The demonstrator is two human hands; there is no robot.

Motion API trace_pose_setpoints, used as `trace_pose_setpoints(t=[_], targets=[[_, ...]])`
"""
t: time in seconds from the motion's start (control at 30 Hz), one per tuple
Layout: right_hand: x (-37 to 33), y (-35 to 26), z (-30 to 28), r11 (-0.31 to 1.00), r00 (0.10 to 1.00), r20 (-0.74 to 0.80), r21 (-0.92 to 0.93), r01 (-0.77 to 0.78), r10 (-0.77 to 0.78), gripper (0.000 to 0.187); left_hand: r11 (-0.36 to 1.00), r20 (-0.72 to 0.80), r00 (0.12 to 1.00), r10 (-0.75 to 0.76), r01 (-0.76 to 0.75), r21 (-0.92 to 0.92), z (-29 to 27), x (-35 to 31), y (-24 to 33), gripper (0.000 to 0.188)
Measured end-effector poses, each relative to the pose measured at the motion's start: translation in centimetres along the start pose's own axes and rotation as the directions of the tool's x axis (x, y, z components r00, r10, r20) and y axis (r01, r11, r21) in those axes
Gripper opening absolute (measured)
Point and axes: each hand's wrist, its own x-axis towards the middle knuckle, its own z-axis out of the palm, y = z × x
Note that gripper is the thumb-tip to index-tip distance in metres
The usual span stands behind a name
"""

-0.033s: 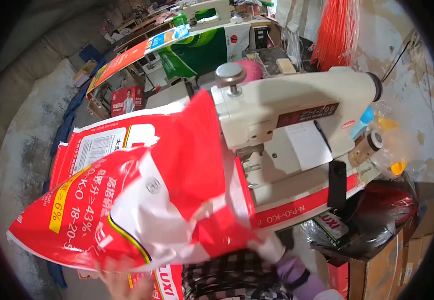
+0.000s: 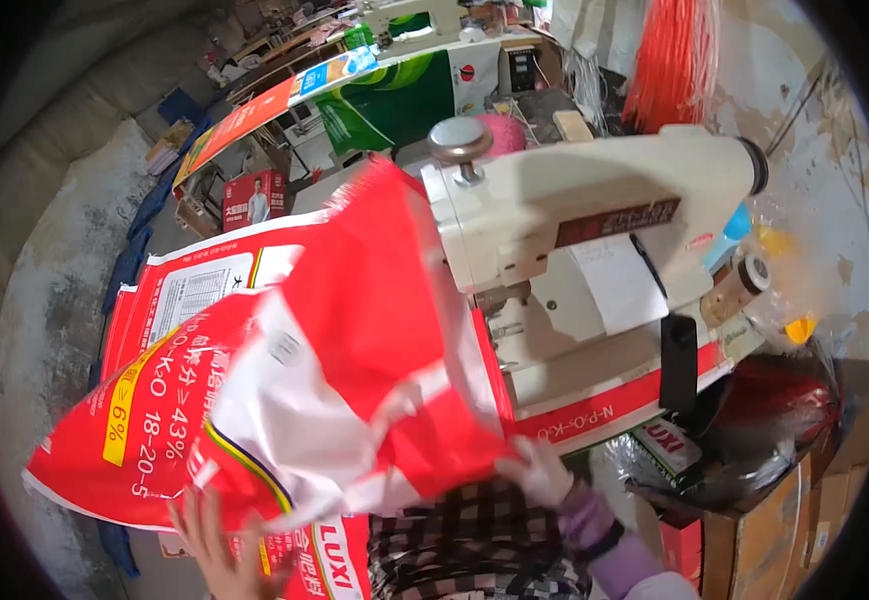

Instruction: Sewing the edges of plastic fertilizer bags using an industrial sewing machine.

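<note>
A large red and white woven plastic sack (image 2: 355,330) is spread across the front of a cream sewing machine (image 2: 595,190), its right edge beside the needle area. My left hand (image 2: 217,550) lies against the sack's lower edge with its fingers stretched apart. At the sack's lower right corner, just below the machine bed, my right hand (image 2: 540,472) pinches the edge, under a purple sleeve (image 2: 600,535) with a dark band. Further similar sacks (image 2: 200,285) lie beneath and behind this one. The sack's far edge is blurred.
A thread spool (image 2: 740,285) stands at the machine's right, near a black strap-like piece (image 2: 678,365) and white paper (image 2: 615,285). Red strands (image 2: 670,65) hang on the wall. Cardboard boxes (image 2: 770,520) sit at lower right. Another sewing table (image 2: 385,110) is behind.
The sack's upper part has shifted slightly left and up, and its folds have moved. My left hand has moved slightly left; my right hand has risen a little, staying at the sack's corner.
</note>
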Motion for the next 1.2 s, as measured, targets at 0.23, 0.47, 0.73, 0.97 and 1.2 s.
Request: trace_pose_setpoints(t=[0.23, 0.47, 0.73, 0.97, 1.2], targets=[[-0.2, 1.7, 6.1, 0.965, 0.984, -0.14, 0.221, 0.138, -0.109, 0.053, 0.98, 0.257, 0.963, 0.079, -0.028, -0.197, 19.8, -12.1, -15.7, 0.034], [11.6, -8.6, 11.6, 0.484, 0.811, 0.393, -0.658, 0.577, -0.433, 0.026, 0.967, 0.311, 0.938, -0.156, 0.209, -0.146, 30.3, -7.8, -20.1, 0.051], [6.3, -9.8, 12.6, 0.885, 0.781, 0.623, -0.339, 0.32, -0.044, 0.025, -0.978, 0.947, 0.247, -0.206, -0.064, -0.196, 19.1, -29.7, -22.1, 0.07], [17.0, -8.7, 8.0, 0.614, 0.877, -0.031, -0.726, 0.31, -0.479, 0.047, -0.863, 0.92, -0.002, -0.391, 0.348, -0.366, 12.5, -34.6, -4.8, 0.052], [16.2, -6.7, 10.3, 0.885, 0.908, 0.044, -0.205, 0.417, -0.418, 0.029, -0.879, 0.9, -0.048, -0.434, 0.239, -0.412, 16.1, -40.4, -3.5, 0.051]])
